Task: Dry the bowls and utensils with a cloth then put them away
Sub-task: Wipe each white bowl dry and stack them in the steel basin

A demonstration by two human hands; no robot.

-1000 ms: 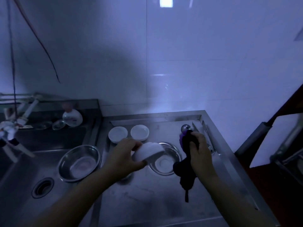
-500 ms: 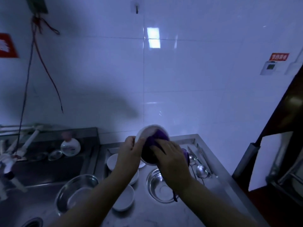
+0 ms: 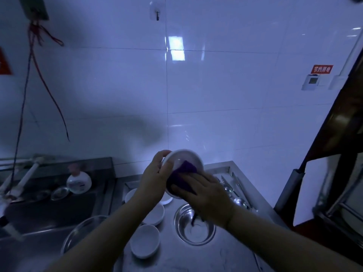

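Observation:
A white bowl [image 3: 185, 158] is held up above the steel counter, tilted with its inside facing me. My left hand [image 3: 154, 179] grips its left rim. My right hand [image 3: 204, 197] presses a purple cloth [image 3: 182, 175] into the bowl, fingers curled over the cloth; a dark end of the cloth hangs below my wrist. On the counter lie two white bowls [image 3: 145, 242] [image 3: 154, 213], a small steel bowl [image 3: 194, 228], a white saucer [image 3: 166, 199] partly hidden by my arm, and several steel spoons [image 3: 238, 201] at the right.
A larger steel bowl [image 3: 82, 234] sits at the sink's edge to the left. A round white bottle [image 3: 79, 182] and glass dishes [image 3: 59, 193] stand behind the sink. A dark cabinet [image 3: 337, 154] rises at the right. The tiled wall is close behind.
Both hands lifted the white bowl off the counter to chest height. My right hand brought the purple cloth into the bowl and has slid lower inside it.

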